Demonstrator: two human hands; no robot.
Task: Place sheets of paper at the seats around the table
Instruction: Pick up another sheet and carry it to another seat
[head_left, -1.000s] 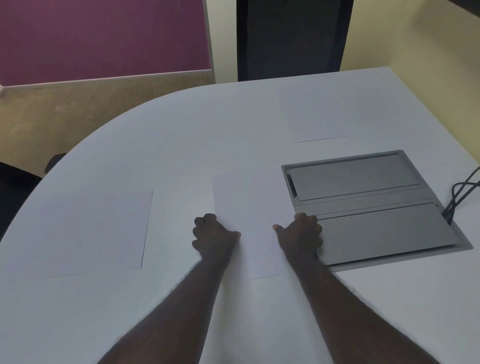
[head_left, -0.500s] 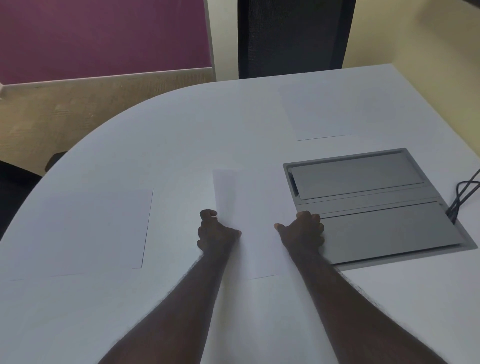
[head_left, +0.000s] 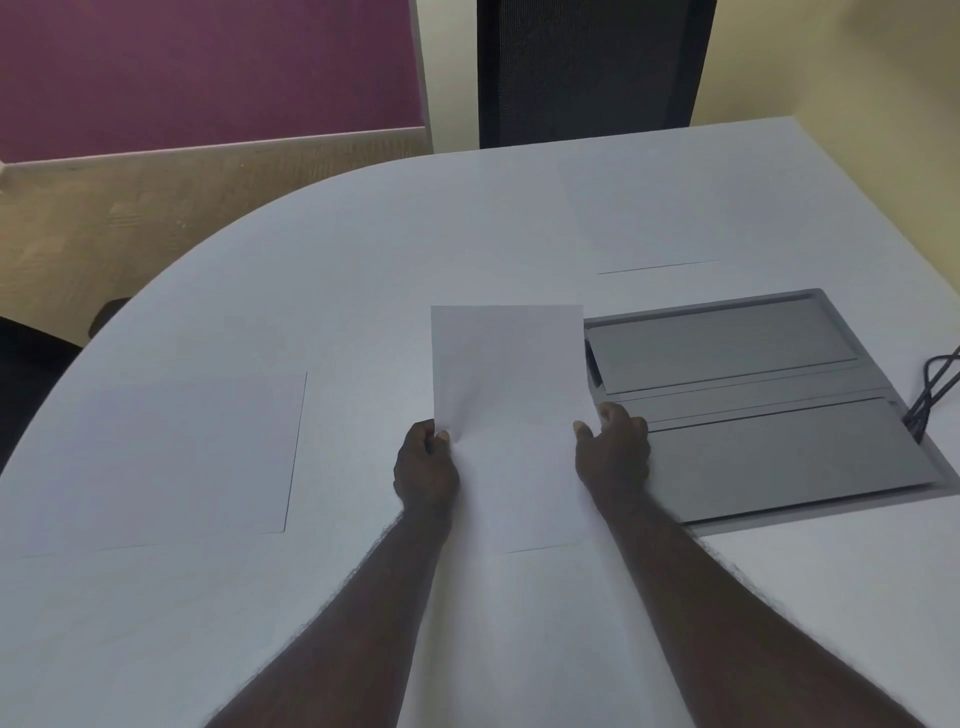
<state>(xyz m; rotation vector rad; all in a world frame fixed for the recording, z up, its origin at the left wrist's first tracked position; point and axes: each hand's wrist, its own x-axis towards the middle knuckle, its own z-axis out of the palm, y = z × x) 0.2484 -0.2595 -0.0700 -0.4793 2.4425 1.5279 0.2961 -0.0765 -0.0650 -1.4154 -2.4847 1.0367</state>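
Note:
A white sheet of paper (head_left: 509, 374) is tilted up off the white table (head_left: 337, 270) at its middle. My left hand (head_left: 426, 467) pinches the sheet's left edge and my right hand (head_left: 615, 452) pinches its right edge. Beneath the raised sheet lies more white paper (head_left: 519, 509), whose near edge shows between my forearms. A second sheet (head_left: 171, 457) lies flat at the left seat. A third sheet (head_left: 644, 218) lies flat at the far seat, in front of the black chair back (head_left: 592, 67).
A grey metal cable box (head_left: 769, 405) with two flaps is set into the table right of my hands. Black cables (head_left: 935, 384) run out of its right end. A dark chair (head_left: 31, 364) stands at the left edge. A yellow wall runs along the right.
Both hands have closed on the middle sheet's side edges and raised its far end off the table; it lay flat a second ago.

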